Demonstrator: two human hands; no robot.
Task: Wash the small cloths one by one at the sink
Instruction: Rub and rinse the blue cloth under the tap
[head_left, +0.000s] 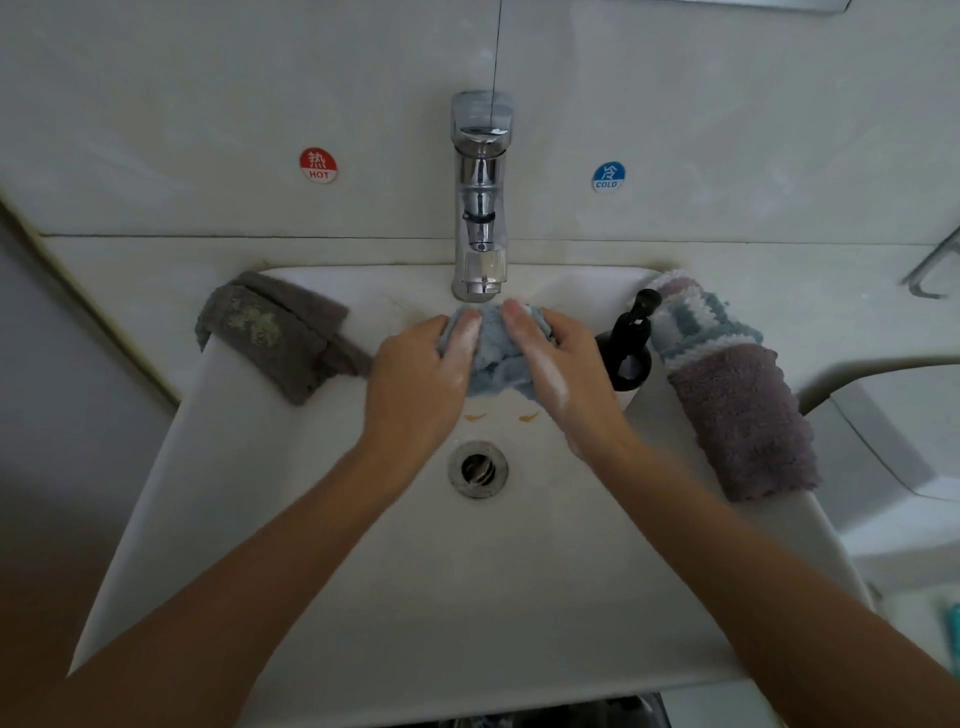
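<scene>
Cloth, pale blue (493, 358), bunched just below the faucet spout (479, 283) over the sink (291, 519), gripped from both sides by soapy left hand (415, 384) and right hand (550, 364), equally near, fingers curled round it.

— What's on my head camera?
— My left hand (415, 374) and right hand (545, 358) both grip a bunched blue cloth (493, 353) just under the chrome tap (480, 208), above the sink (311, 519).
— And the rims?
— Grey cloth (280, 338) left; purple cloth (743, 421), striped cloth (701, 322) and black soap pump (628, 348) right.
</scene>
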